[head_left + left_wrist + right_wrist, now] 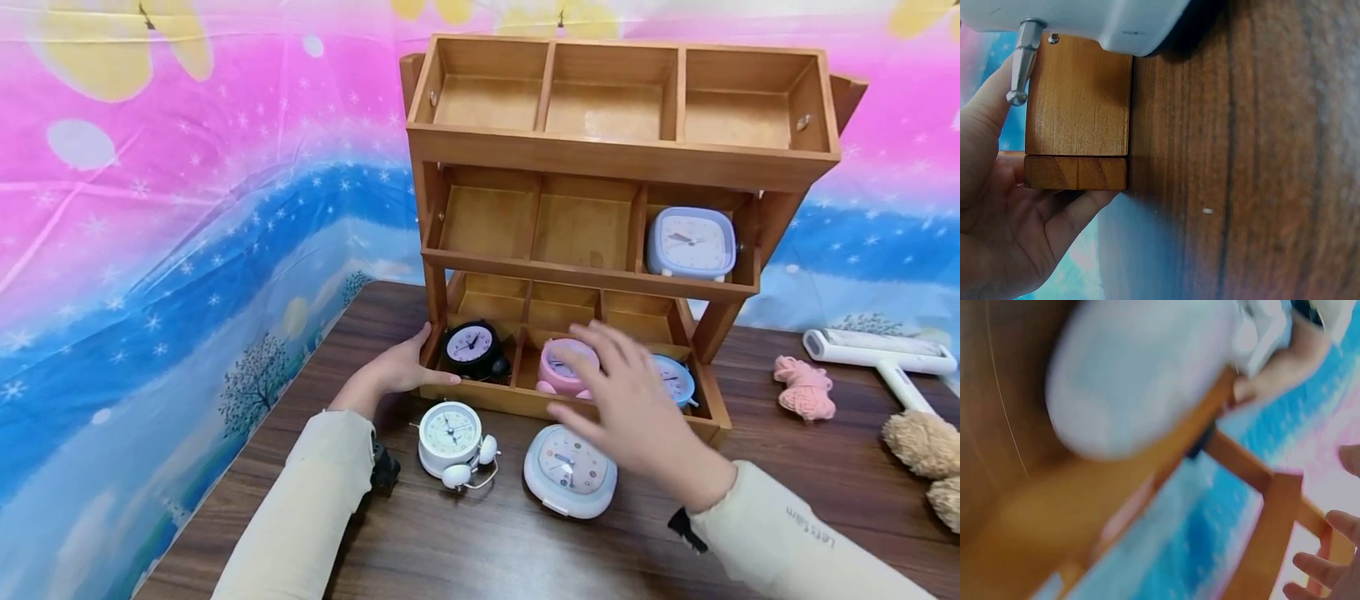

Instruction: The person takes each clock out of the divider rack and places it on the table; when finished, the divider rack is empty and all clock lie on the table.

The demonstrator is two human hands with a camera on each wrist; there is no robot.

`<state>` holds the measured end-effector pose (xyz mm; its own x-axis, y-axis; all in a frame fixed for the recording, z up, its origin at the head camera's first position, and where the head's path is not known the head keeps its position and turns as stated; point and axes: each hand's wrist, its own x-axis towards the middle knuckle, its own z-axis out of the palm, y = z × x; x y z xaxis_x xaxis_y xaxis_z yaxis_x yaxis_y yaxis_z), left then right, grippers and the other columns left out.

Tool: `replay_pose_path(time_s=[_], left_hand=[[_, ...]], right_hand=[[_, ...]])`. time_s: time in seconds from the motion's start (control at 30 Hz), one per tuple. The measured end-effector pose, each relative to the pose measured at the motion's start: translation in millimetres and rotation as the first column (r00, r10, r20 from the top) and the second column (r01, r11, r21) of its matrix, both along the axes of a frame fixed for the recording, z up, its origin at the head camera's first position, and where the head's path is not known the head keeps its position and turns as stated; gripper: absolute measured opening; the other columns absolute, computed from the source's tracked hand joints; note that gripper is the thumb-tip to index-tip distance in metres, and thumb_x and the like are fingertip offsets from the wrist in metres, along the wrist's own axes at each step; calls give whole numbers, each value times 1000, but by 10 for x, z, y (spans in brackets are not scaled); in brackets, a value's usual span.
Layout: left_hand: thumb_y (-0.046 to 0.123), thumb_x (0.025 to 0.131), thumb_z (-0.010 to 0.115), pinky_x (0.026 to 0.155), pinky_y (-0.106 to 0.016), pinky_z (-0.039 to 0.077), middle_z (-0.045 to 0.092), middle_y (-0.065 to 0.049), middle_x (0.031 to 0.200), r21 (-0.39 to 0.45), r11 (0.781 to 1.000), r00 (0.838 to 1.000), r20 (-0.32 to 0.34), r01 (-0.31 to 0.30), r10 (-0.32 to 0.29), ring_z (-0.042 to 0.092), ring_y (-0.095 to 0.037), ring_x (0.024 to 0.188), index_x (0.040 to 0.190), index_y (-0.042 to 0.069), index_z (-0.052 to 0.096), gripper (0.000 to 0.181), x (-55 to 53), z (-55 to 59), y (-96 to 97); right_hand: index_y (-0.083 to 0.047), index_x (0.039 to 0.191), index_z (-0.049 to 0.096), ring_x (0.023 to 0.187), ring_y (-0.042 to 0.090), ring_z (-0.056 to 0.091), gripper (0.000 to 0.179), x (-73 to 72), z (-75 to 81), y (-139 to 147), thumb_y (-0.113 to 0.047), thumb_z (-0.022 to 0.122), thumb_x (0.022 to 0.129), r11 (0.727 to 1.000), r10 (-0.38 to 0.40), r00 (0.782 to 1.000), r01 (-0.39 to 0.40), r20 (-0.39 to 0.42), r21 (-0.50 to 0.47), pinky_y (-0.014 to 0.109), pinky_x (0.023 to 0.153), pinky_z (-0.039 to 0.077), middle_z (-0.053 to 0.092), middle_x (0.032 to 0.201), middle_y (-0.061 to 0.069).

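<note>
My left hand (393, 367) holds the lower left corner of a wooden rack (622, 158), thumb along its front edge. The left wrist view shows its fingers around the rack's wooden end (1079, 100). My right hand (630, 400), blurred and with fingers spread, hovers in front of the bottom tier and touches nothing that I can make out. It partly covers a pink alarm clock (558, 367) and a blue round clock (672, 381) in that tier. A black clock (472, 346) sits in the left bottom compartment. On the table stand a white twin-bell alarm clock (450, 432) and a pale rounded clock (570, 471).
A lavender clock (692, 242) occupies the right compartment of the middle tier. To the right on the wooden table (450, 550) lie pink yarn (805, 387), a white T-shaped tool (877, 352) and a brown fluffy thing (918, 446). A patterned cloth (187, 208) hangs behind.
</note>
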<state>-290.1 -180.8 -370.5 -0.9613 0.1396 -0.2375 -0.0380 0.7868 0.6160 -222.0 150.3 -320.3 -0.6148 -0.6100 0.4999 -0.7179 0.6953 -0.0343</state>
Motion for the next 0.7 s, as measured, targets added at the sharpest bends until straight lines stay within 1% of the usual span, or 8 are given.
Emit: replay_pose_path(time_s=[0.07,0.13,0.23,0.37,0.43,0.5,0.6,0.7], left_hand=[[53,87,72,114,-56,27,14,-22,163,-4,1000,1000,-1,-1,1,24,-42,145,160,11,-3,113,4,4,4],[53,87,72,114,-56,27,14,-22,163,-6,1000,1000,-2,-2,2,25,-42,145,160,10,-2,112,8,9,7],[52,87,72,114,-56,27,14,-22,163,-7,1000,1000,-4,-2,2,24,-42,145,160,10,-2,112,13,8,5],[52,87,72,114,-56,27,14,-22,163,-9,1000,1000,-5,0,0,24,-42,145,160,10,-2,112,18,8,-4],[52,87,72,114,-56,26,14,-22,163,-10,1000,1000,-4,1,-1,24,-42,145,160,10,-2,112,18,13,-4],[52,87,72,114,-56,26,14,-23,163,-13,1000,1000,-4,3,-3,24,-42,145,160,9,-2,112,16,18,-4],[52,87,72,114,-56,26,14,-23,162,-14,1000,1000,-2,1,-1,24,-42,145,160,9,-2,112,14,23,-2],[51,88,72,114,-56,26,14,-23,162,-8,1000,1000,1,2,-2,24,-42,145,160,10,-2,112,19,25,2]], right_hand=[[-20,147,49,147,36,22,65,-109,153,64,-48,67,91,999,-32,998,31,-45,-36,65,110,25,37,155,13],[-21,150,45,150,34,15,65,-225,308,142,-47,63,94,995,-83,995,80,-47,-62,66,110,22,32,159,13],[-24,154,39,151,35,7,63,-381,517,270,-50,54,99,978,-186,982,187,15,-89,70,110,18,23,162,15],[-24,156,34,149,44,2,67,-587,722,441,-58,44,100,939,-320,943,328,95,-100,74,108,13,14,162,22],[-21,157,32,148,47,2,70,-692,793,517,-60,42,99,921,-369,923,379,112,-90,74,108,12,11,161,25],[-19,158,29,146,52,3,71,-783,848,576,-58,42,100,907,-404,905,416,134,-69,74,108,13,8,160,28],[-15,158,26,142,56,10,72,-877,915,621,-50,48,100,890,-443,880,455,170,-40,73,107,16,9,158,31],[-13,158,25,138,60,16,74,-935,958,643,-43,55,97,878,-464,862,478,204,-21,73,106,20,11,155,34]])
